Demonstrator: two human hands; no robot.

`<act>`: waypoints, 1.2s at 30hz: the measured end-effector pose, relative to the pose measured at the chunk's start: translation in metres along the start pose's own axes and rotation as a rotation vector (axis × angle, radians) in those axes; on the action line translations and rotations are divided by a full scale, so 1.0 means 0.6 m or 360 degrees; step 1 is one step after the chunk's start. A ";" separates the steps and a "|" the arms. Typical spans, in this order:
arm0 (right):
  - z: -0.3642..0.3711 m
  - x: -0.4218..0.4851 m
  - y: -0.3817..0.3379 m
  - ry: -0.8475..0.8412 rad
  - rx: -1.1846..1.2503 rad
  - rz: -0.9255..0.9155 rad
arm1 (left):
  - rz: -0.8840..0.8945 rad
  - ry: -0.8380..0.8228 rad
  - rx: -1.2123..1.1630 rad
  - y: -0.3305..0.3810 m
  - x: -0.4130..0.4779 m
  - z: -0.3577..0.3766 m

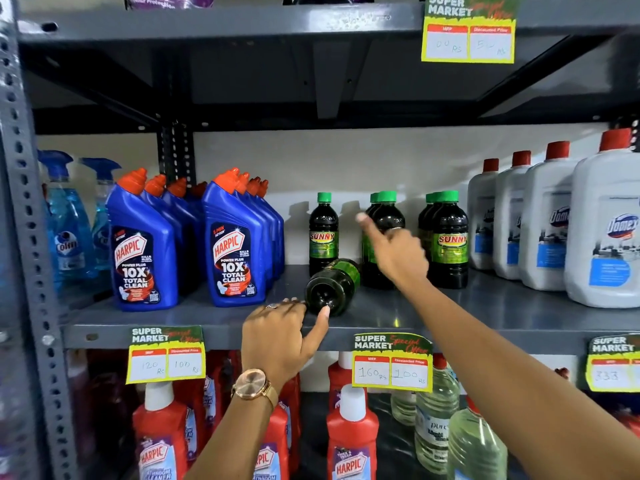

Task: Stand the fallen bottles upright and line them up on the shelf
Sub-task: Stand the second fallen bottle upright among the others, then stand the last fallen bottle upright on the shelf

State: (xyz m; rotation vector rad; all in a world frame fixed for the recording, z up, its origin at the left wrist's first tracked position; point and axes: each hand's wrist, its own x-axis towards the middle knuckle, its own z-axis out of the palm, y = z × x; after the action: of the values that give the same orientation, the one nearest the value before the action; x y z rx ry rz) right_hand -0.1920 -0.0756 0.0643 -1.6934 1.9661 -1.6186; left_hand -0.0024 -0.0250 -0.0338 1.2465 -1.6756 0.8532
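From the head camera, the step in hand looks like the start of righting one fallen bottle (332,287), which lies on its side on the middle shelf (450,310), base toward the front edge and neck pointing back among the standing ones. The left hand (280,336) is at that base: its thumb touches the lower rim and the other fingers (291,301) curl against the left side, so it cups the base loosely and is not yet closed around the body. The right hand (398,252) reaches over the fallen bottle toward the upright bottles (448,240), forefinger stretched out, the rest folded in, pinching nothing; whether it touches the bottle behind it I cannot tell. The next move, as I judge it, calls for a firm hold round the body, a tilt up onto the base, and a free spot in the row, perhaps the gap beside the lone bottle (323,233) at the left. The fallen bottle is dark and glossy with a green label; its cap is hidden. It would roll easily if nudged.
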 end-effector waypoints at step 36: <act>0.146 -0.006 -0.025 -0.0478 0.0560 -0.0010 | 0.0059 -0.0226 0.0055 -0.006 0.001 -0.006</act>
State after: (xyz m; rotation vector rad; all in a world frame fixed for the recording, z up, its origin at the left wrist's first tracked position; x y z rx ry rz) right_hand -0.1248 -0.1256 0.0346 -1.6827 1.4442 -1.4970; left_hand 0.0019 -0.0227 -0.0318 1.3301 -1.8079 0.8357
